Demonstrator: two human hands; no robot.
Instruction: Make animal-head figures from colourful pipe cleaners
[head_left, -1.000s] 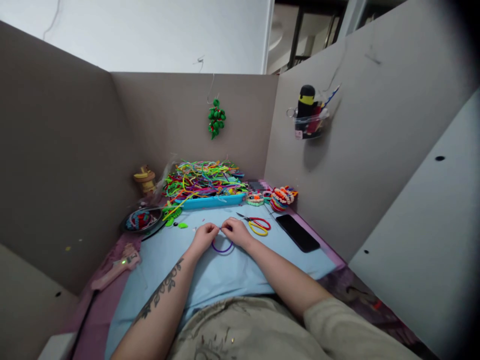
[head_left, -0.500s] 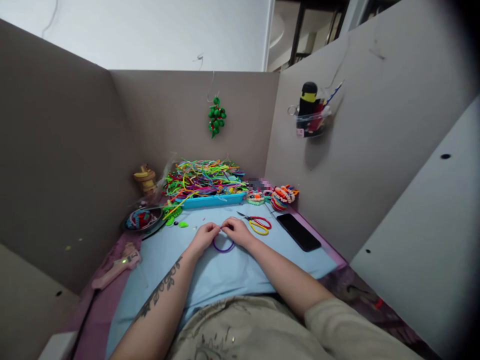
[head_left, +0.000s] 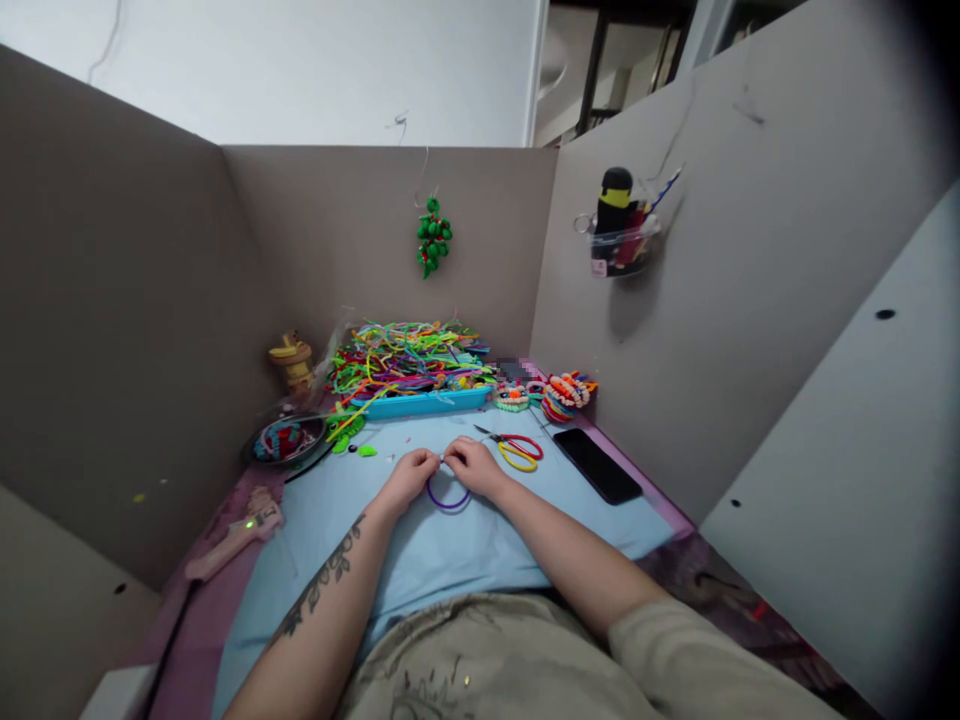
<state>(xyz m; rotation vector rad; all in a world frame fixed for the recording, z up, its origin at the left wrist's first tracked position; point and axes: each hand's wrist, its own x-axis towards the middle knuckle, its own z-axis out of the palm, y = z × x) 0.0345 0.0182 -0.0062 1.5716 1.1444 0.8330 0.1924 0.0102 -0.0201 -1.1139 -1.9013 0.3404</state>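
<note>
A purple pipe cleaner (head_left: 448,508) is bent into a loop that hangs toward me between my hands. Its ends meet at my fingertips. My left hand (head_left: 412,476) pinches it on the left side. Close beside it, my right hand (head_left: 475,466) pinches the other side, the fingertips of both hands nearly touching. The fingers partly hide the ends. Just right of my right hand lie scissors (head_left: 517,452) with one red and one yellow handle loop, blades apart. Small bright green pieces (head_left: 367,451) lie left of my left hand.
Behind my hands a blue tray (head_left: 424,403) is heaped with pipe cleaners. A black phone (head_left: 598,466) lies right, by beaded-looking crafts (head_left: 564,396). Left are a dark bowl (head_left: 259,455) and a pink glue gun (head_left: 238,540). Grey partitions (head_left: 390,240) enclose the table; a green ornament (head_left: 433,238) hangs there.
The purple loop hangs slightly lower and wider. My hands keep their pinch in nearly the same spot, and the view has tilted slightly.
</note>
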